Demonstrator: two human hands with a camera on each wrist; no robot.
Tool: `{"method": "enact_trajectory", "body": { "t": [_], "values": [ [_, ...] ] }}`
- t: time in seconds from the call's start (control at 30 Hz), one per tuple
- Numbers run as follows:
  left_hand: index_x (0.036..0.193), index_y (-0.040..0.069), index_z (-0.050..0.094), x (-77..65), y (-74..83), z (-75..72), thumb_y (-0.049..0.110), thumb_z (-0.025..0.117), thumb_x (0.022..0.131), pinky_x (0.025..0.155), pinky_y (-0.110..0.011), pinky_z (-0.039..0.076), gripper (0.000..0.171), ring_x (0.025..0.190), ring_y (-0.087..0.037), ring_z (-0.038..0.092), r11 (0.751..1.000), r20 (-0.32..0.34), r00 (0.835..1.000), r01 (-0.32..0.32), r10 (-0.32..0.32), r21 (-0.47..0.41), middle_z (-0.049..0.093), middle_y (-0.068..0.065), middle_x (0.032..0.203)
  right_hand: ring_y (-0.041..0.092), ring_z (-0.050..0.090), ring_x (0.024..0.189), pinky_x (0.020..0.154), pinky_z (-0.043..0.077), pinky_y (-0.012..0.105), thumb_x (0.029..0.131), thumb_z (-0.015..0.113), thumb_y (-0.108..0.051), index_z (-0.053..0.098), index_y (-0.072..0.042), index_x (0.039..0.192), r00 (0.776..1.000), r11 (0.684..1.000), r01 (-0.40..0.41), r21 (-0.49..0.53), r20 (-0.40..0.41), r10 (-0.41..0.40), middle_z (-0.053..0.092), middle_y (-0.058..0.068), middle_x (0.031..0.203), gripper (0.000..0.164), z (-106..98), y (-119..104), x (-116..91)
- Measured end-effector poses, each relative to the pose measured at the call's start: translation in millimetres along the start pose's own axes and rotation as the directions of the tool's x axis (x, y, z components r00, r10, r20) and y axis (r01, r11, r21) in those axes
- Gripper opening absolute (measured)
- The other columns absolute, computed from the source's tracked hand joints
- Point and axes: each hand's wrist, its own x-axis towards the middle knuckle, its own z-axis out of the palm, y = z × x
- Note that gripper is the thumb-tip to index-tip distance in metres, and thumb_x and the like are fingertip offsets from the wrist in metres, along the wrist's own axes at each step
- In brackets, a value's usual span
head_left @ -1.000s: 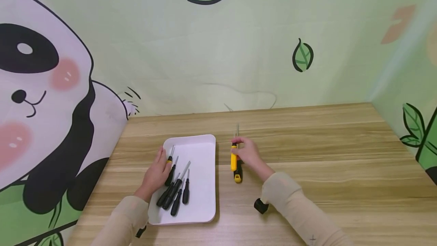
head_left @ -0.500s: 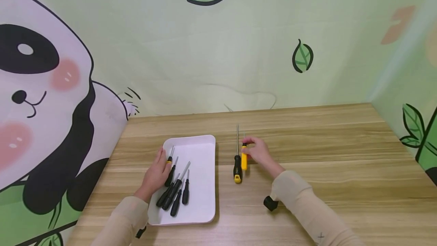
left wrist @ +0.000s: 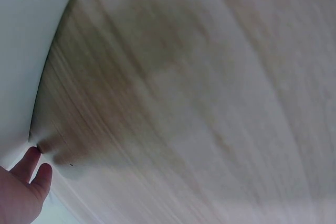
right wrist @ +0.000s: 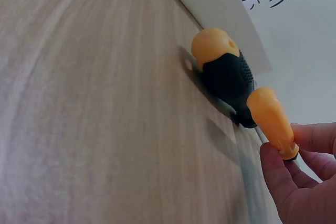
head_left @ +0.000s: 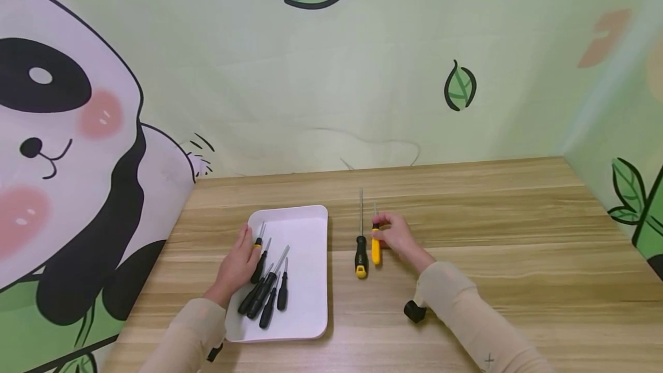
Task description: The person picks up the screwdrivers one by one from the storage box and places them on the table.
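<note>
In the head view, my right hand [head_left: 397, 236] pinches a small screwdriver [head_left: 376, 251] near the neck of its yellow handle. The blade points toward the wall. A longer screwdriver [head_left: 361, 255] lies just left of it, its black handle ending in a yellow cap. In the right wrist view, the small yellow handle [right wrist: 270, 116] is held close over the wood, with a shadow below. My left hand [head_left: 239, 263] holds the left rim of a white tray [head_left: 308, 304], fingertips against the outer wall. Several black-handled screwdrivers [head_left: 263, 295] lie in the tray.
Inside the tray by my left hand is a screwdriver [head_left: 258, 241] with a yellow band. The wooden table [head_left: 492, 217] ends at a wall covering [head_left: 383, 73] with panda and leaf drawings. A black wrist device [head_left: 414, 311] sits under my right sleeve.
My right hand has moved right with the yellow screwdriver, from over the long screwdriver to its right side, and dipped slightly nearer. The left hand and tray have stayed put.
</note>
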Motion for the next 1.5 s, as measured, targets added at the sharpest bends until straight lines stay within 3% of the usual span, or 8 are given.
{"method": "enact_trajectory", "body": {
  "t": [0.5, 1.03, 1.5],
  "values": [
    [0.137, -0.008, 0.020, 0.8, -1.1, 2.0, 0.018, 0.040, 0.092, 0.096, -0.050, 0.032, 0.056, 0.127, -0.038, 0.030, 1.000, 0.012, 1.000, 0.017, -0.017, 0.003, 0.018, -0.023, 0.144, 0.021, 0.051, 0.081, 0.054, 0.043, 0.019, 0.070, 0.060, 0.013, 0.058, 0.008, 0.098, 0.994, 0.980, 0.099, -0.172, -0.034, -0.107, 0.059, 0.021, 0.097, 0.028, 4, 10, -5],
    [0.137, -0.008, 0.019, 1.4, -3.5, 3.5, 0.018, 0.040, 0.092, 0.098, -0.050, 0.031, 0.056, 0.129, -0.037, 0.027, 1.000, 0.006, 1.000, 0.005, -0.005, 0.005, 0.016, -0.023, 0.145, 0.027, 0.053, 0.089, 0.080, 0.045, 0.036, 0.070, 0.063, 0.010, 0.060, 0.008, 0.097, 0.986, 0.951, 0.145, -0.274, -0.039, -0.162, 0.060, 0.019, 0.095, 0.027, 9, 9, -8],
    [0.137, -0.008, 0.020, 1.1, -2.8, 2.2, 0.018, 0.040, 0.092, 0.097, -0.050, 0.031, 0.056, 0.129, -0.037, 0.027, 1.000, 0.011, 1.000, 0.009, -0.009, 0.001, 0.016, -0.023, 0.145, 0.028, 0.055, 0.097, 0.087, 0.043, 0.039, 0.071, 0.065, 0.003, 0.061, 0.004, 0.099, 0.988, 0.909, 0.128, -0.397, -0.029, -0.152, 0.062, 0.017, 0.100, 0.028, 12, 7, -7]
  ]
}}
